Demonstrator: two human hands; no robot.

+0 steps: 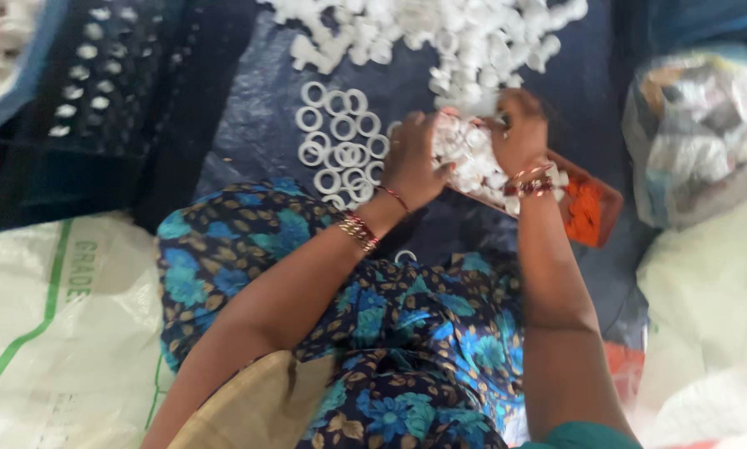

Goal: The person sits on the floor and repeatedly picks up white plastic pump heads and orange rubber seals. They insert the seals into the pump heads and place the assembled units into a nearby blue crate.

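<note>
Both hands meet over the orange tray (594,218): left hand (413,162) cupped against its heaped white fittings (465,158), right hand (519,133) curled, pinching one. Overfilled and tilted, the tray could shed pieces onto the rings (340,150) at left, mixing them.

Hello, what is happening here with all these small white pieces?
A person sits on a dark blue sheet and works with both hands over an orange tray heaped with small white plastic parts. The left hand rests at the tray's near edge, and the right hand is on the heap's far side. White rings lie flat in a group beside the left hand. A bigger pile of white parts lies further ahead. The picture is blurred, so the exact grip is unclear.
</note>
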